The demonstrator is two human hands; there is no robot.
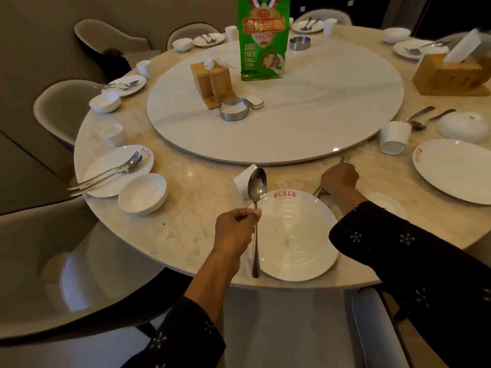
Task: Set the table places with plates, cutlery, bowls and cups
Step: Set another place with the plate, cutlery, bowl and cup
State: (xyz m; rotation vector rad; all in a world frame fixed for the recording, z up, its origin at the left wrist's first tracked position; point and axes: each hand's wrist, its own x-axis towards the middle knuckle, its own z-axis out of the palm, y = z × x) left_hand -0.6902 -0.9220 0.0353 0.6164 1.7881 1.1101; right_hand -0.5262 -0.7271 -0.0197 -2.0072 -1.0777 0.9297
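Left hand [237,226] pinches spoon [256,205] at plate's [295,235] left rim, near table's [186,208] front edge.
Right hand [339,178] grips fork [344,158] beyond plate. Risk: spoon handle overhangs the edge and tips off; fork could knock toppled cup [243,181].

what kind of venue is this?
Probably a restaurant's private dining room: a big round marble table with a white turntable in the middle, white plates printed with a red logo, and matching place settings laid around the edge.

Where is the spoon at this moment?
In the head view, the spoon is held upright by the left hand, over the left edge of the nearest plate, beside the tipped cup.
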